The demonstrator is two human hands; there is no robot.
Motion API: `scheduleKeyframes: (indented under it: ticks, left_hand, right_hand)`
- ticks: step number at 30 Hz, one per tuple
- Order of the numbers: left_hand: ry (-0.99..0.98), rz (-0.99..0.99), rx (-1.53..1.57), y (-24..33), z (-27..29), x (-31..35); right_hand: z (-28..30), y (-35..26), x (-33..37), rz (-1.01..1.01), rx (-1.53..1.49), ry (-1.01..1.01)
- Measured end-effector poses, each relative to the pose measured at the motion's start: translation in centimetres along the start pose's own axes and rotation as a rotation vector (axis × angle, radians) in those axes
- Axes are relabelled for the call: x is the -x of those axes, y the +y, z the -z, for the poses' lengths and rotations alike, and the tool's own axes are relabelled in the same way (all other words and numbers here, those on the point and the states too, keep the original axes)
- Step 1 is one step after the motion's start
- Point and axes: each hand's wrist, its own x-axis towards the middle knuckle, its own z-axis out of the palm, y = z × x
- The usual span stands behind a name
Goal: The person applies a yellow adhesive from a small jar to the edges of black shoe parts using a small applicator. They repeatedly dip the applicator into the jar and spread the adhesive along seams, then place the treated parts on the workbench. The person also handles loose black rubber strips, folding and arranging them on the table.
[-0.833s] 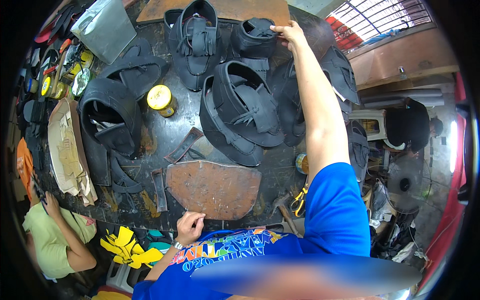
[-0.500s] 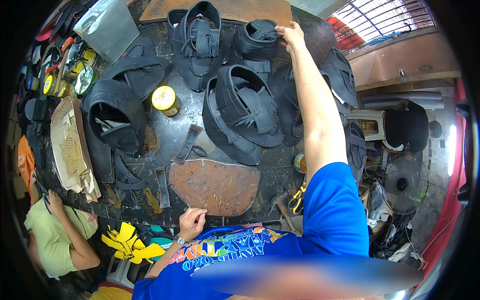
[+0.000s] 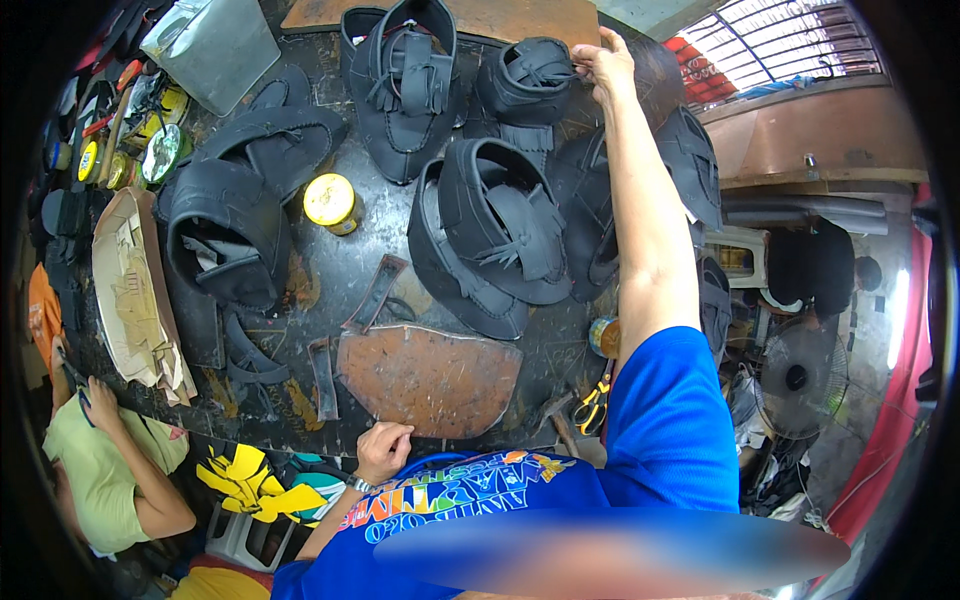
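Observation:
My right hand (image 3: 608, 68) reaches to the far side of the table. Its thumb and fingers pinch at the right edge of a small black shoe upper (image 3: 522, 95) with a tassel; the exact spot gripped is too small to make out. My left hand (image 3: 383, 450) rests at the near table edge with its fingers curled and nothing visible in them. Just beyond it lies a brown, scuffed cutting board (image 3: 430, 380). More black moccasin uppers with tassels lie around: a tall one (image 3: 408, 120) at the back and an overlapping pair (image 3: 500, 230) in the middle.
A yellow-lidded jar (image 3: 332, 202) stands left of centre. Yellow-handled scissors (image 3: 594, 405) and a hammer (image 3: 560, 415) lie at the near right edge. A cardboard tray (image 3: 140, 290), a metal box (image 3: 210, 55) and several jars fill the left. A co-worker (image 3: 120, 460) sits at lower left.
My right hand has shifted slightly right and away from the body of the shoe upper. The view has tilted a little. My left hand stays in place.

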Motion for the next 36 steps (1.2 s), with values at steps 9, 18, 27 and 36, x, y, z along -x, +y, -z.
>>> scheduleKeyframes:
  ticks: [9,18,27,36]
  left_hand:
    - [-0.018,-0.015,0.007,-0.4,0.0,0.2]
    - [-0.044,-0.005,0.031,-0.5,0.1,0.3]
    - [-0.056,-0.057,0.040,-0.7,0.2,0.2]
    - [-0.025,-0.196,0.013,-1.1,0.1,-0.1]
  right_hand:
    - [-0.1,0.9,-0.7,0.233,0.200,-0.276]
    - [-0.4,1.3,-2.1,0.044,-0.066,-0.052]
    - [0.4,1.6,-0.7,-0.108,0.026,0.086]
    - [0.8,-2.5,1.9,0.317,-0.058,0.234]
